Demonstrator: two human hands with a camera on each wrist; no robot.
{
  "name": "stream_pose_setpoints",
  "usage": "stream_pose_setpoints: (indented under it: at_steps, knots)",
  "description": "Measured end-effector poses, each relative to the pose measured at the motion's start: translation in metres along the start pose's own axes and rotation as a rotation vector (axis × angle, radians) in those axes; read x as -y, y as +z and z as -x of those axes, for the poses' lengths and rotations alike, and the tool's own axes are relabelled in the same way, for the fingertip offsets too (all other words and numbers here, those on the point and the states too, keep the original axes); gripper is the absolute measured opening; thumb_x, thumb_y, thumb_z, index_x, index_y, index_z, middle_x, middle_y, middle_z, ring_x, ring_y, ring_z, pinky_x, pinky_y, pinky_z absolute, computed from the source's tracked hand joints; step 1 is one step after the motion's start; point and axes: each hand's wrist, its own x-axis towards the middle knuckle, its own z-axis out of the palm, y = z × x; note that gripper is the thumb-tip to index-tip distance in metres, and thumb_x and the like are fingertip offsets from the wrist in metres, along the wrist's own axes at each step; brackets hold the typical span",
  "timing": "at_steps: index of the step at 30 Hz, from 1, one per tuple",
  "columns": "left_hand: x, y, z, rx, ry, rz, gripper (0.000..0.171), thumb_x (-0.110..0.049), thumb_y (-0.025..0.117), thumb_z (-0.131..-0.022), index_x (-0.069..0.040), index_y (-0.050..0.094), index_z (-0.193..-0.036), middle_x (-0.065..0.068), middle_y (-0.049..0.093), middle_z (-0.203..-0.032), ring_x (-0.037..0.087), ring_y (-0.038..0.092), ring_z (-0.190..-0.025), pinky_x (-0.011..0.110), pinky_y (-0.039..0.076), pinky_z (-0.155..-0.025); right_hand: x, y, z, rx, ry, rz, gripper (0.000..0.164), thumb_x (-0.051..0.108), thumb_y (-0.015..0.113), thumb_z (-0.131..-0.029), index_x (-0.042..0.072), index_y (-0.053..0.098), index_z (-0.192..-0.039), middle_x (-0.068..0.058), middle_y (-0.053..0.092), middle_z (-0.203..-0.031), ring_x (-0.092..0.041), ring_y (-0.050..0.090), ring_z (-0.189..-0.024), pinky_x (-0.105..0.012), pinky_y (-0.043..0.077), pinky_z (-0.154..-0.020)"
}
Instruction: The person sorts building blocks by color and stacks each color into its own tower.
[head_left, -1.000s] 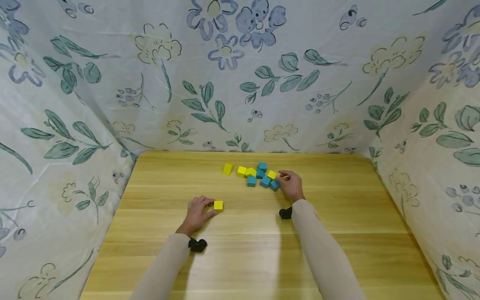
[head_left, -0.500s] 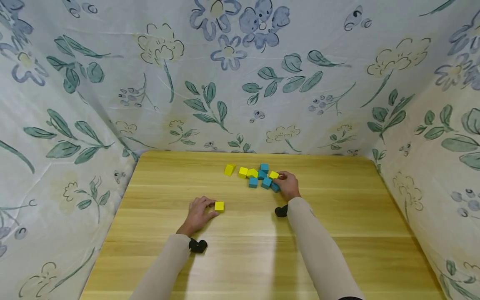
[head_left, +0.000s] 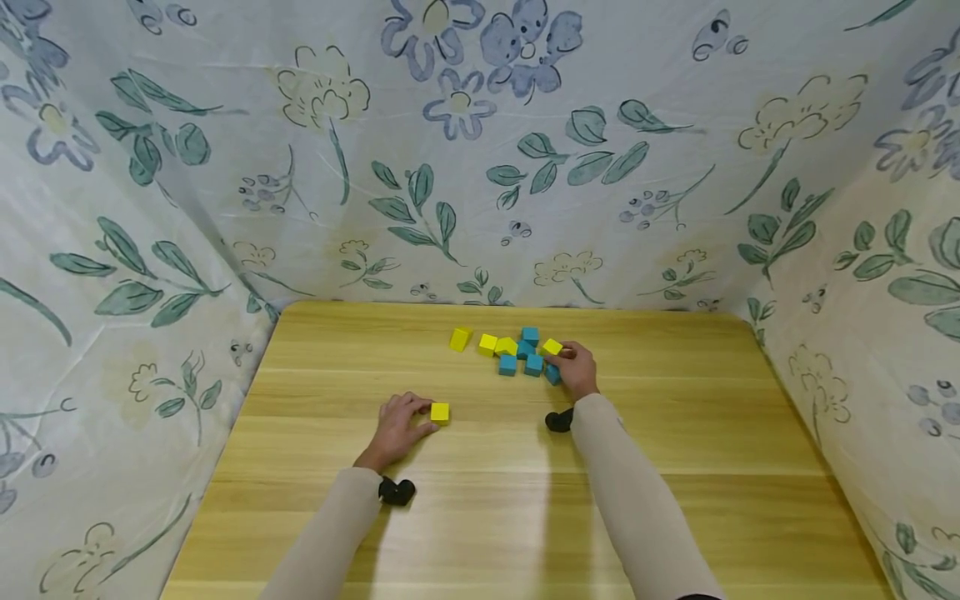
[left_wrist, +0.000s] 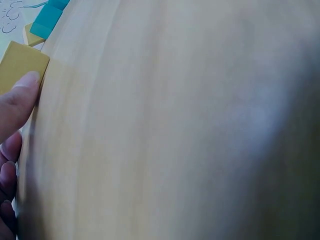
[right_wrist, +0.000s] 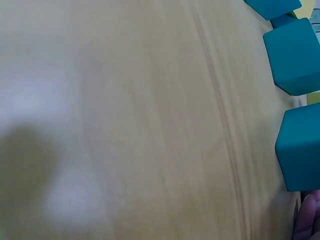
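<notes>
Around the back and sides, pale floral cloth (head_left: 480,242), cut off by the frame edges. In front, a wooden table (head_left: 712,417). Across it, two beige sleeves (head_left: 637,492), running out of view at the bottom. Left hand (head_left: 396,427) near the table's middle, thumb and forefinger pinching a yellow cube (head_left: 440,414); in the left wrist view, thumb against the cube, other fingers curled and cropped. Right hand (head_left: 577,369) farther forward, thumb and fingertips pinching a yellow block (head_left: 552,347) at the right end of a cluster; hard to tell whether lifted or resting. In the right wrist view, only a sliver of this hand, bottom right. Under it, a blue block (head_left: 552,374), partly covered. Leftward, other blue and yellow blocks (head_left: 507,365), some overlapping, exact shapes too small to make out.
</notes>
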Motion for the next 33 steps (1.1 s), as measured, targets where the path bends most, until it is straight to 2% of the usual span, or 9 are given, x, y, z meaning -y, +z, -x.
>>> stream_pose_setpoints:
  at_steps: [8, 12, 15, 18, 21, 26, 30, 33]
  knots:
    - [-0.002, -0.002, 0.001, 0.015, -0.014, 0.005, 0.039, -0.025, 0.078, -0.081, -0.007, 0.068, -0.115, -0.001, 0.058, -0.096, 0.023, 0.049, -0.094, 0.041, 0.029, -0.081, -0.008, -0.005, 0.008, -0.027, -0.082, -0.117, 0.044, 0.012, 0.066, -0.092, -0.003, 0.052, -0.131, -0.021, 0.053, -0.124, -0.033, 0.051, -0.112, -0.044, 0.042, -0.100]
    - [-0.003, -0.002, 0.002, 0.007, -0.013, -0.008, 0.039, -0.025, 0.078, -0.081, -0.007, 0.068, -0.115, -0.001, 0.058, -0.096, 0.022, 0.048, -0.093, 0.040, 0.029, -0.079, -0.016, -0.005, 0.012, -0.058, -0.146, -0.150, 0.044, 0.018, 0.067, -0.092, -0.001, 0.055, -0.130, -0.018, 0.055, -0.124, -0.030, 0.053, -0.108, -0.037, 0.047, -0.093]
    - [-0.004, -0.002, 0.002, 0.011, -0.013, -0.002, 0.039, -0.025, 0.077, -0.082, -0.007, 0.067, -0.115, -0.001, 0.058, -0.097, 0.023, 0.048, -0.094, 0.040, 0.029, -0.079, -0.019, -0.004, 0.021, -0.111, -0.196, -0.161, 0.047, 0.024, 0.069, -0.091, 0.002, 0.056, -0.130, -0.015, 0.057, -0.121, -0.026, 0.053, -0.103, -0.028, 0.049, -0.083]
    - [-0.004, -0.002, 0.002, 0.018, -0.014, 0.006, 0.039, -0.025, 0.076, -0.083, -0.007, 0.067, -0.116, -0.001, 0.058, -0.097, 0.023, 0.048, -0.094, 0.040, 0.028, -0.080, -0.016, -0.003, 0.036, -0.169, -0.232, -0.195, 0.047, 0.026, 0.071, -0.089, 0.005, 0.058, -0.129, -0.014, 0.057, -0.116, -0.024, 0.051, -0.096, -0.026, 0.047, -0.074]
    - [-0.004, -0.002, 0.002, 0.013, -0.011, 0.005, 0.038, -0.025, 0.076, -0.083, -0.007, 0.067, -0.116, -0.001, 0.058, -0.097, 0.023, 0.048, -0.093, 0.040, 0.029, -0.080, -0.012, 0.001, 0.050, -0.187, -0.283, -0.213, 0.045, 0.025, 0.072, -0.088, 0.005, 0.060, -0.126, -0.013, 0.058, -0.113, -0.024, 0.048, -0.093, -0.027, 0.041, -0.075]
    - [-0.004, -0.003, 0.001, 0.005, -0.007, 0.000, 0.039, -0.025, 0.076, -0.083, -0.006, 0.067, -0.116, -0.001, 0.058, -0.097, 0.022, 0.048, -0.093, 0.039, 0.029, -0.078, -0.005, 0.015, 0.073, -0.140, -0.379, -0.239, 0.040, 0.021, 0.074, -0.087, 0.002, 0.063, -0.120, -0.017, 0.059, -0.108, -0.029, 0.048, -0.093, -0.034, 0.035, -0.080]
    - [-0.005, -0.004, 0.001, 0.011, -0.012, 0.004, 0.039, -0.024, 0.076, -0.083, -0.006, 0.067, -0.116, 0.000, 0.058, -0.097, 0.023, 0.048, -0.094, 0.040, 0.029, -0.080, -0.002, 0.031, 0.092, -0.049, -0.393, -0.221, 0.039, 0.019, 0.076, -0.085, 0.003, 0.065, -0.119, -0.017, 0.059, -0.106, -0.031, 0.049, -0.094, -0.035, 0.036, -0.080]
    - [-0.006, -0.005, 0.002, 0.017, -0.014, 0.012, 0.039, -0.025, 0.076, -0.083, -0.006, 0.067, -0.116, 0.000, 0.058, -0.098, 0.023, 0.048, -0.095, 0.041, 0.028, -0.080, 0.007, 0.041, 0.111, 0.035, -0.434, -0.167, 0.038, 0.014, 0.075, -0.085, 0.000, 0.065, -0.119, -0.018, 0.061, -0.108, -0.034, 0.053, -0.097, -0.036, 0.039, -0.082]
